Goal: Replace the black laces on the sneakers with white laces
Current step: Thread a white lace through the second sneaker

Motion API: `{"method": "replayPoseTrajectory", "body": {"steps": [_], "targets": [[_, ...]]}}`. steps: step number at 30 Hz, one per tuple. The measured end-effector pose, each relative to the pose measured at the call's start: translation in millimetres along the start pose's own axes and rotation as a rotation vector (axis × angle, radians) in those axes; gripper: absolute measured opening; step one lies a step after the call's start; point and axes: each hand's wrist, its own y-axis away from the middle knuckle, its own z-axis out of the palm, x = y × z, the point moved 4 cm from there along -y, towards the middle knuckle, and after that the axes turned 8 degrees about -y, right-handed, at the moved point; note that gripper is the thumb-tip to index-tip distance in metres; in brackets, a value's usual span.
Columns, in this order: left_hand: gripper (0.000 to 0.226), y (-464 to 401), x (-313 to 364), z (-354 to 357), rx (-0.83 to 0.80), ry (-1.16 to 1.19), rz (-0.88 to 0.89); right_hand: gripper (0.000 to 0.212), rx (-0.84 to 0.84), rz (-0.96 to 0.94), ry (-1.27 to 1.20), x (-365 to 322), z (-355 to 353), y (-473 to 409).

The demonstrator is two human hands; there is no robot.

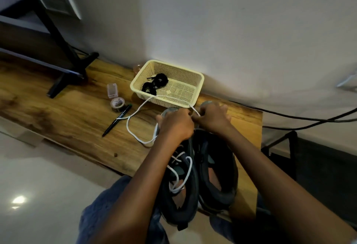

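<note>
Both arms reached forward over two dark sneakers (195, 168) standing side by side at the desk's (63, 116) near right. The left hand (176, 123) and right hand (212, 117) met knuckle to knuckle above the toes, each pinching one white lace (135, 115) that looped left across the desk. Two black laces (155, 83) lay in one basket (195, 89) just beyond.
</note>
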Motion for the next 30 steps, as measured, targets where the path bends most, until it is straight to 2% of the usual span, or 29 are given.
{"method": "replayPoseTrajectory", "body": {"steps": [2,4,6,8,10,13,15,17,18,20,23,26,29,30], "targets": [[0.036,-1.7,-1.4,-1.7,-0.030,0.180,-0.037,0.037,-0.004,-0.017,-0.153,-11.7,-6.8,3.7],[0.036,-2.1,1.9,-7.4,-0.003,0.575,-0.023,0.037,-0.002,-0.059,-0.199,-18.6,-16.0,13.7],[0.026,2.3,6.3,-16.3,0.051,0.976,-0.018,0.033,-0.004,-0.108,-0.229,-19.1,-21.8,28.5],[0.021,5.6,11.3,-20.2,0.030,1.310,-0.037,0.030,-0.037,-0.134,-0.185,-11.8,-21.1,41.8],[0.019,6.7,11.0,-22.6,0.050,1.469,-0.077,0.027,-0.069,-0.107,-0.038,1.5,-19.3,53.5],[0.019,4.5,-4.1,-33.1,0.296,1.602,-0.187,0.017,-0.144,-0.054,0.028,15.0,-21.7,71.5],[0.025,2.7,-15.5,-39.0,0.481,1.560,-0.212,0.016,-0.160,-0.031,0.003,20.2,-26.0,76.1],[0.029,3.1,-12.6,-43.1,0.524,1.323,-0.118,0.020,-0.099,-0.037,-0.095,16.4,-34.1,77.1],[0.030,3.1,-5.3,-42.3,0.476,1.201,-0.027,0.022,-0.036,-0.043,-0.208,12.9,-40.2,76.5],[0.028,6.7,15.0,-36.2,0.279,1.018,0.167,0.028,0.067,-0.017,-0.549,5.6,-51.7,77.1],[0.028,16.0,37.0,-22.8,-0.024,0.828,0.362,0.038,0.050,0.119,-0.955,8.7,-59.8,74.5],[0.030,23.3,44.6,-10.3,-0.252,0.681,0.422,0.030,0.018,0.269,-1.266,19.7,-60.5,68.0],[0.031,26.7,46.5,-2.9,-0.320,0.534,0.422,0.006,0.110,0.319,-1.477,32.2,-65.4,62.0],[0.032,26.5,46.0,-1.7,-0.320,0.494,0.407,0.006,0.159,0.308,-1.525,36.6,-68.1,60.2]]}}
